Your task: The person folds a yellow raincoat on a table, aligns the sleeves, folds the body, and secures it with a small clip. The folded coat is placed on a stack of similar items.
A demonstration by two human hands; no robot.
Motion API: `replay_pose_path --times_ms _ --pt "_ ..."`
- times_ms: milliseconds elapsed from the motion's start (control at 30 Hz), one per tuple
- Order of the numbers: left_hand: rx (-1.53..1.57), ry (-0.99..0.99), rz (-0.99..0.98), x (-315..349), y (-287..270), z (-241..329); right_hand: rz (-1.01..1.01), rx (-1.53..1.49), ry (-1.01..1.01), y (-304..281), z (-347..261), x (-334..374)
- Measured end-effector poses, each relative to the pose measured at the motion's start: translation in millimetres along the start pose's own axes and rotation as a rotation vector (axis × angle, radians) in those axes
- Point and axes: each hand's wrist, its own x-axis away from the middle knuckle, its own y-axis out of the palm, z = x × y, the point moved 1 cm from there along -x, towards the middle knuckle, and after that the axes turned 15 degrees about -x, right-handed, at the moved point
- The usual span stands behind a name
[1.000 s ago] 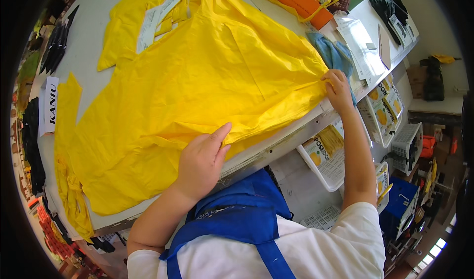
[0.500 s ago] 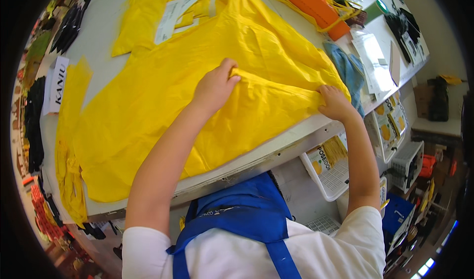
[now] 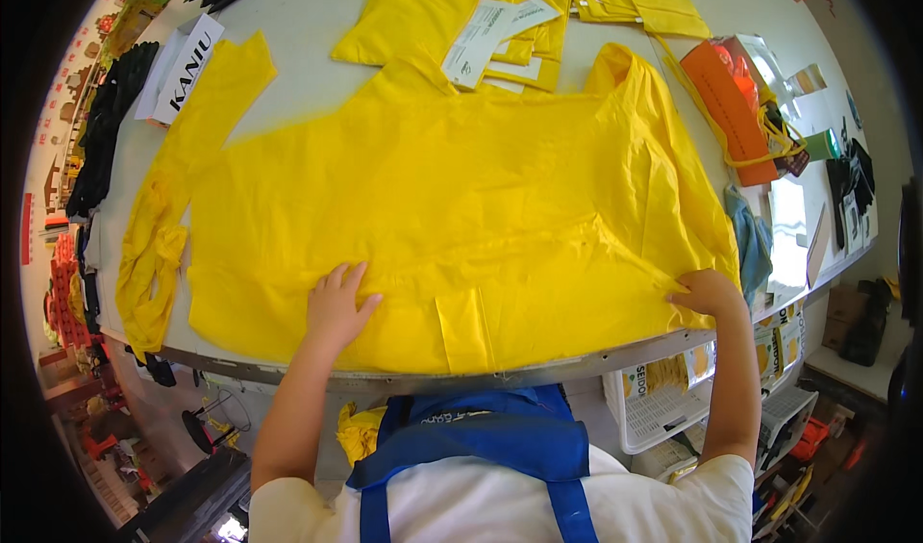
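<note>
A large, shiny yellow waterproof garment lies spread across the table, its near edge along the table's front. My left hand rests on its lower middle with fingers spread and nothing gripped. At the garment's lower right, the fingers of my right hand are closed on the cloth, and a taut crease runs from them up toward the middle. A long fold like a sleeve slopes down the right side. A paler rectangular patch shows near the front edge.
Folded yellow pieces with a white paper label lie beyond the garment. At left are a long yellow strip, a white card sign and black cloth. An orange box and blue cloth lie right; a white basket is below.
My left hand has let go of the garment and moved left and nearer, onto the cloth. The lifted front part now lies flatter. My view has shifted, showing more of the table's far side.
</note>
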Motion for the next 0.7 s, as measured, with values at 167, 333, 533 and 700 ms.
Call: replay_pose_path --times_ms 167,333,533,700 --pt "0.167 0.245 0.416 -75 -41 42 0.781 -0.438 -0.321 -104 -22 -115" --pt "0.520 0.580 0.474 -186 -109 158 0.578 -0.731 0.315 -154 2 -212" --pt "0.709 0.380 0.177 -330 -160 234 1.364 -0.158 -0.217 -119 -68 -157" --pt "0.689 0.367 -0.098 -362 -180 281 0.781 -0.505 -0.391 -52 -83 -150"
